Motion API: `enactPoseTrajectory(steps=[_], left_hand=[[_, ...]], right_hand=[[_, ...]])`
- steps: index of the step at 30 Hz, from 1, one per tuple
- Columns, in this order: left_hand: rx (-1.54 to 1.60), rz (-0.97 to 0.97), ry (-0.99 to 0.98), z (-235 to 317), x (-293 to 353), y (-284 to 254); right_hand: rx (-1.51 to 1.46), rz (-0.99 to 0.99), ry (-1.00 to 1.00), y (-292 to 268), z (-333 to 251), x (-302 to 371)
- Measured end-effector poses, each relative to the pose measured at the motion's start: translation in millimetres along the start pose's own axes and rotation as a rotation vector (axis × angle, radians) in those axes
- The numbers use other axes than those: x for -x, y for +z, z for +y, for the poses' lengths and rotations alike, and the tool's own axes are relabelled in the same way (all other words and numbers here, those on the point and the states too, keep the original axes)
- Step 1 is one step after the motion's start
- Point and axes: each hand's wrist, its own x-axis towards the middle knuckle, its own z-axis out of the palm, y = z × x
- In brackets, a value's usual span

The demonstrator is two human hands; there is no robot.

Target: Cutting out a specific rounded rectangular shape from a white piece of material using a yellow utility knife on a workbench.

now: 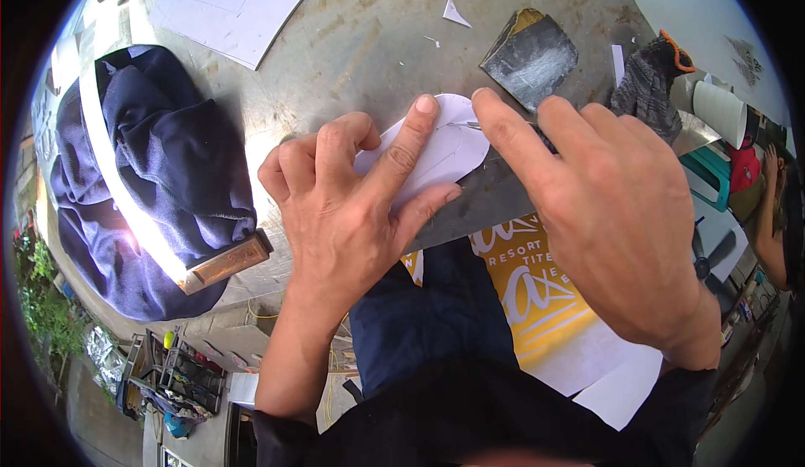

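White oval (449, 144), long axis toward upper right

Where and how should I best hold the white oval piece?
Probably at the left part of the white oval piece, from the left: its flat face suits pressing with the left hand, while a thin metal tip sits at the right end.

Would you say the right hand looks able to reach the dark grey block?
Probably yes: nothing visible separates the right hand from the dark grey block, though that hand holds a thin tool.
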Motion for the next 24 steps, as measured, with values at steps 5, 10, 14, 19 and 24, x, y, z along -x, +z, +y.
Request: enactPoseTrajectory(steps=[5,10,14,19,24], left_hand=[[-0.041,-0.031,0.005,3.4,-2.5,0.6],[-0.082,-0.039,0.001,5.0,-2.5,2.8],[-0.050,-0.035,0.005,2.9,-2.9,2.3],[-0.035,-0.038,0.004,3.1,-4.0,1.0],[-0.040,-0.034,-0.010,3.9,-3.7,2.0]], right_hand=[[-0.009,0.037,0.082,2.9,-5.3,1.5],[-0.034,-0.004,0.064,1.4,-2.3,-0.1],[-0.083,0.038,-0.036,-6.7,2.6,-8.4],[-0.054,0.059,-0.027,-6.9,-2.0,-9.3],[0.010,0.018,-0.038,-8.4,-3.0,-7.8]])
